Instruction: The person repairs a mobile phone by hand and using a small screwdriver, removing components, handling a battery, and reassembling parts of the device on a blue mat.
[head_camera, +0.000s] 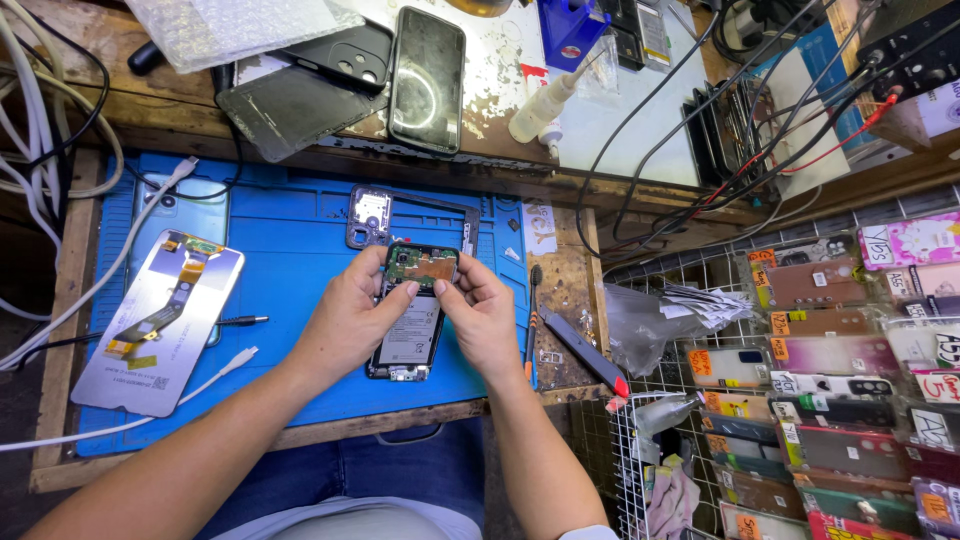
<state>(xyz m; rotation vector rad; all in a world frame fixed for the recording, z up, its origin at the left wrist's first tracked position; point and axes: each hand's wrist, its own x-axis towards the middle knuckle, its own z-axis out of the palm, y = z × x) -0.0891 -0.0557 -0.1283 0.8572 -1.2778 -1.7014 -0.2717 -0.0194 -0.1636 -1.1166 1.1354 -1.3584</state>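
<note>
An opened phone (411, 335) with its back off lies on the blue work mat (290, 260), its battery and green circuit board showing. My left hand (350, 320) grips the phone's left side, thumb and fingers at the circuit board (425, 266). On the right side my right hand (482, 315) pinches the board's upper right corner. A plastic camera frame piece (368, 215) lies just beyond the phone on the mat.
A replacement screen panel (160, 320) with flex cable lies at the mat's left, beside white cables (215, 375). Two phones (428, 78) and a screen rest on the wooden shelf behind. Tools (580, 350) sit right of the mat; a wire rack holds several phone cases (830, 380).
</note>
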